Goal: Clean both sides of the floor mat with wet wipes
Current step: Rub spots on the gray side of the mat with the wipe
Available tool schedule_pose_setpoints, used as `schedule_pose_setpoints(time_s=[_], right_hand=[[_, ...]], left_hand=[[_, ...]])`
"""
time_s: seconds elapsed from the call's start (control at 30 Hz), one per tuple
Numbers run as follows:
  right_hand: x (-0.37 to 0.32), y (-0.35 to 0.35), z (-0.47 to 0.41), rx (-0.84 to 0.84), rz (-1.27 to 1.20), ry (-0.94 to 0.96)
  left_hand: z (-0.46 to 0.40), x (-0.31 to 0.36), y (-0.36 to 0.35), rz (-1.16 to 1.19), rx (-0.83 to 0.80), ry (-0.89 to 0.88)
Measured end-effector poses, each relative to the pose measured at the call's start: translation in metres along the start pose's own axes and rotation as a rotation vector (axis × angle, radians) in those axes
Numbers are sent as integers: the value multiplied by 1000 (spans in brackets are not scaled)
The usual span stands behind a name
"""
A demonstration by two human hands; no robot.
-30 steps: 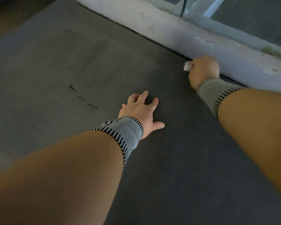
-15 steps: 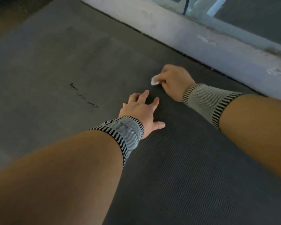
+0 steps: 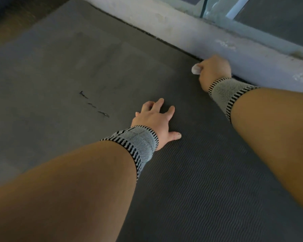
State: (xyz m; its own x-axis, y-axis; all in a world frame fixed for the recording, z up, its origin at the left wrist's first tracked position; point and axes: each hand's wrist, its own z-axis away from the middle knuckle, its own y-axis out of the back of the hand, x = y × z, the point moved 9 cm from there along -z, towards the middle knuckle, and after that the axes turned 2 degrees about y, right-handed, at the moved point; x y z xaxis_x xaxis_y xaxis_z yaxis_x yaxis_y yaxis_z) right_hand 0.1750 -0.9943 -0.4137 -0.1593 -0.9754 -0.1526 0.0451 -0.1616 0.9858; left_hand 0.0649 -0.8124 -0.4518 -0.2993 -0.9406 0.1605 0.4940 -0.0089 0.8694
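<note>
A dark ribbed floor mat [image 3: 191, 180] is being wiped on its upper face. A balled wet wipe [image 3: 196, 69] is gripped in the curled right hand [image 3: 214, 71] near the mat's far edge, beside a concrete ledge [image 3: 217, 42]. The left hand [image 3: 155, 121] is pressed flat, fingers spread. Likely next: further strokes, then flipping.

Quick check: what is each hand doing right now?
Left hand: open, fingers spread flat on the floor mat.
Right hand: closed on a wet wipe.

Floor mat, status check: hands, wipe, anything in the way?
Left hand flat, bracing floor mat. Right hand gripping wet wipe on the mat beside the concrete ledge. Nothing in the way.
</note>
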Motion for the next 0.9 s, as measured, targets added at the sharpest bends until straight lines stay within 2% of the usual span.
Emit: schedule_pose_setpoints(time_s=[0.03,0.1,0.17,0.2,0.23,0.33,0.37,0.4,0.47,0.5,0.53,0.57,0.63,0.67,0.73,0.77,0.8,0.83,0.9], right_hand=[[-6,0,7,44,-38,1],[-41,-8,34,85,-166,234],[-73,-18,79,-15,-201,519],[-73,-20,86,-66,-156,587],[-61,-18,77,-68,-104,552],[6,-2,40,47,-32,63],[5,-2,48,84,-45,22],[-14,-7,62,100,-58,116],[-65,-29,109,-16,-106,406],[-72,-34,126,-83,-133,453],[-65,-33,129,-107,-186,425],[-48,-31,117,-75,-193,317],[-10,-24,106,29,-161,45],[-9,-19,115,83,-140,-8],[-49,-26,148,43,-111,224],[-71,-39,171,-62,-104,374],[-77,-43,185,-117,-86,440],[-66,-41,183,-134,-85,413],[-19,-28,159,-49,-100,118]], left_hand=[[0,-1,0,-4,3,0],[-1,-1,-1,2,6,2],[0,-1,-1,5,20,2],[1,-2,-1,8,29,4],[1,-3,-1,18,36,14],[0,-5,0,23,59,43],[-1,-5,0,13,59,45],[0,-4,1,7,58,43],[-1,-2,4,-22,65,20],[-1,-1,3,-47,63,4],[-1,-2,3,-54,59,3],[-1,-3,3,-42,49,15],[-1,-4,7,-27,18,18],[1,-3,10,-40,1,-3],[14,-1,14,-69,-35,-60],[23,-4,15,-72,-36,-71],[34,-11,15,-65,-12,-53],[46,-21,15,-52,29,-16],[71,-37,4,-62,55,47]])
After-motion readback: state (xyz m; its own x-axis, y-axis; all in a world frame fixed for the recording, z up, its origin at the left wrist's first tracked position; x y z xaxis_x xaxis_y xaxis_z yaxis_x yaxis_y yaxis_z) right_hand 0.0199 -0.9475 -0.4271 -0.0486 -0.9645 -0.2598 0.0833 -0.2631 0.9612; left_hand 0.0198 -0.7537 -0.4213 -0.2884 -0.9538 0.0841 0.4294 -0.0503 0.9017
